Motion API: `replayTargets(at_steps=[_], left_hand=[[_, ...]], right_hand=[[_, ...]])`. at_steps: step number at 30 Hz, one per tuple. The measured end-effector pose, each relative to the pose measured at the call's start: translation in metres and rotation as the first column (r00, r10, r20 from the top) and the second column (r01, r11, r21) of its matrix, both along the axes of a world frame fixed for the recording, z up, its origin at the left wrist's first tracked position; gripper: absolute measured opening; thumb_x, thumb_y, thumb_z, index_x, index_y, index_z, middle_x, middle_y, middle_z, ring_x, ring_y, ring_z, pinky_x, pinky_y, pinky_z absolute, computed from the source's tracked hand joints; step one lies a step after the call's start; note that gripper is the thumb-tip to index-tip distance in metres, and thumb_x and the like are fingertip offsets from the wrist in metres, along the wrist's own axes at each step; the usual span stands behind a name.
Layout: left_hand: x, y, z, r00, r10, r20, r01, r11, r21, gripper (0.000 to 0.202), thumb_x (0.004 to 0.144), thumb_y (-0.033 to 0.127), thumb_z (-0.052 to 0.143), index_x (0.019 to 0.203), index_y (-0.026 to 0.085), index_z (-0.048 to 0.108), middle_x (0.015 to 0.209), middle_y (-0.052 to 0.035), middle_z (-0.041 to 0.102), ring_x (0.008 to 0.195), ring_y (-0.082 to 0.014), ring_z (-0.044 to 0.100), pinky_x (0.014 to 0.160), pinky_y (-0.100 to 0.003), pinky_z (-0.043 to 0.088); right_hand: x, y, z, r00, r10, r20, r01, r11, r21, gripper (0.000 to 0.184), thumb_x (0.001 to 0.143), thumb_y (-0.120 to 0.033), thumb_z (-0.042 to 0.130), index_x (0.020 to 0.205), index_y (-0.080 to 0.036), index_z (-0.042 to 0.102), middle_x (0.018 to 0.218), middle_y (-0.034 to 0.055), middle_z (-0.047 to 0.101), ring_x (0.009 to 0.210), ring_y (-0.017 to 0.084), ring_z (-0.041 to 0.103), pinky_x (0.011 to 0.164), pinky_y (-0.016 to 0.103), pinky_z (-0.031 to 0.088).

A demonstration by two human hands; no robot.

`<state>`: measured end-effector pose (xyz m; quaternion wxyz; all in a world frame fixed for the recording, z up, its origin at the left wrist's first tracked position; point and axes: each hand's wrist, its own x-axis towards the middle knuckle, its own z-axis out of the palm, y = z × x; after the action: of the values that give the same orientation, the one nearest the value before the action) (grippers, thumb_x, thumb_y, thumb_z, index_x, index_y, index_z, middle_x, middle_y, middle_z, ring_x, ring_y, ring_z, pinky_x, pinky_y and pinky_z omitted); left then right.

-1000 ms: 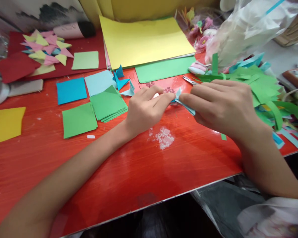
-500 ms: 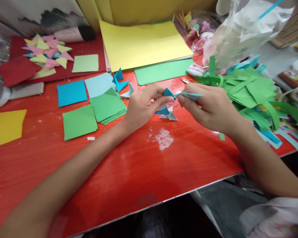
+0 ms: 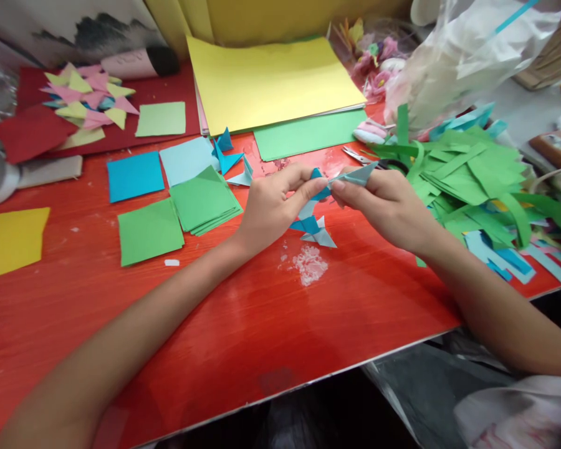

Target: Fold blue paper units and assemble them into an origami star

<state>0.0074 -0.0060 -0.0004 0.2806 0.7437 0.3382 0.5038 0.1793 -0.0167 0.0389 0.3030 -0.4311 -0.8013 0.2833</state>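
My left hand [image 3: 273,202] and my right hand [image 3: 386,202] meet just above the red table [image 3: 215,324]. Both pinch a folded blue paper piece [image 3: 315,218] made of dark and pale blue points. My right fingers grip its pale blue folded point [image 3: 355,176], which sticks up to the right. My left thumb and forefinger pinch the dark blue part beside it. The lower points of the piece hang below my fingers, close to the table. A white smear [image 3: 311,263] marks the table just under my hands.
Green paper squares [image 3: 177,212], blue squares [image 3: 161,167] and loose folded blue points [image 3: 229,157] lie left of my hands. Large yellow and green sheets [image 3: 275,81] lie behind. Scissors [image 3: 362,157] and a heap of green strips [image 3: 477,181] are at right; folded pink and yellow triangles [image 3: 86,100] at far left.
My hands have lifted the folded piece off the table and drawn closer to me. More of its blue points now show below my fingers. My right hand has turned, uncovering the scissors.
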Motion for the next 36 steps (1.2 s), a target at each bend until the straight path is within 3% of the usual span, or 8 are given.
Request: replayTargets(at_steps=[4, 9, 20, 25, 31, 36], left_hand=[[0.0, -0.001, 0.004, 0.991, -0.067, 0.116, 0.086, 0.982, -0.169, 0.029, 0.087, 0.043, 0.048, 0.078, 0.017, 0.057, 0.071, 0.0003, 0.066, 0.062, -0.0076, 0.062, 0.052, -0.019, 0.047], [0.001, -0.001, 0.008, 0.979, -0.068, 0.192, 0.126, 0.943, -0.309, 0.027, 0.083, 0.043, 0.054, 0.076, 0.017, 0.059, 0.07, 0.0006, 0.066, 0.058, -0.0072, 0.059, 0.049, -0.018, 0.044], [0.001, 0.006, 0.003, 0.963, -0.079, 0.257, 0.191, 0.872, -0.45, 0.019, 0.081, 0.029, 0.06, 0.071, 0.013, 0.058, 0.065, 0.0004, 0.062, 0.064, -0.0095, 0.062, 0.052, -0.018, 0.042], [-0.001, 0.01, -0.001, 0.967, -0.14, 0.215, 0.232, 0.834, -0.501, 0.019, 0.082, 0.032, 0.059, 0.078, 0.014, 0.058, 0.067, -0.0009, 0.065, 0.061, -0.0101, 0.061, 0.053, -0.02, 0.044], [-0.002, 0.018, -0.007, 0.964, -0.169, 0.206, 0.252, 0.83, -0.498, 0.025, 0.085, 0.039, 0.054, 0.082, 0.014, 0.058, 0.075, -0.0022, 0.065, 0.067, -0.0103, 0.06, 0.06, -0.021, 0.046], [-0.002, 0.018, -0.006, 0.98, -0.09, 0.178, 0.179, 0.792, -0.583, 0.025, 0.085, 0.04, 0.052, 0.096, 0.019, 0.057, 0.065, 0.0019, 0.055, 0.052, -0.0067, 0.047, 0.045, -0.018, 0.033]], right_hand=[[0.001, 0.0, 0.006, 0.999, 0.029, 0.019, -0.026, 0.989, -0.145, 0.047, 0.093, -0.048, 0.031, 0.058, -0.018, 0.037, 0.055, -0.003, 0.034, 0.051, 0.007, 0.031, 0.05, 0.025, 0.026], [-0.003, 0.001, 0.003, 0.999, -0.026, -0.023, 0.021, 0.983, -0.18, 0.049, 0.092, -0.051, 0.03, 0.055, -0.019, 0.03, 0.054, -0.003, 0.028, 0.049, 0.008, 0.025, 0.049, 0.027, 0.025], [-0.009, 0.007, -0.021, 0.982, -0.063, -0.178, 0.034, 0.986, -0.161, 0.055, 0.085, -0.064, 0.032, 0.053, -0.02, 0.029, 0.05, -0.0032, 0.027, 0.047, 0.008, 0.024, 0.046, 0.027, 0.022], [-0.008, 0.011, -0.027, 0.976, -0.054, -0.212, -0.007, 0.961, -0.276, 0.055, 0.085, -0.062, 0.035, 0.052, -0.019, 0.032, 0.048, -0.0038, 0.027, 0.045, 0.007, 0.024, 0.044, 0.026, 0.021], [-0.005, 0.017, -0.028, 0.97, -0.046, -0.237, -0.05, 0.923, -0.381, 0.047, 0.087, -0.056, 0.042, 0.061, -0.017, 0.047, 0.049, -0.004, 0.037, 0.044, 0.006, 0.031, 0.044, 0.025, 0.022], [-0.007, 0.022, -0.027, 0.97, -0.075, -0.233, -0.033, 0.904, -0.427, 0.046, 0.089, -0.05, 0.041, 0.057, -0.017, 0.039, 0.052, -0.0047, 0.033, 0.047, 0.006, 0.029, 0.047, 0.025, 0.023]])
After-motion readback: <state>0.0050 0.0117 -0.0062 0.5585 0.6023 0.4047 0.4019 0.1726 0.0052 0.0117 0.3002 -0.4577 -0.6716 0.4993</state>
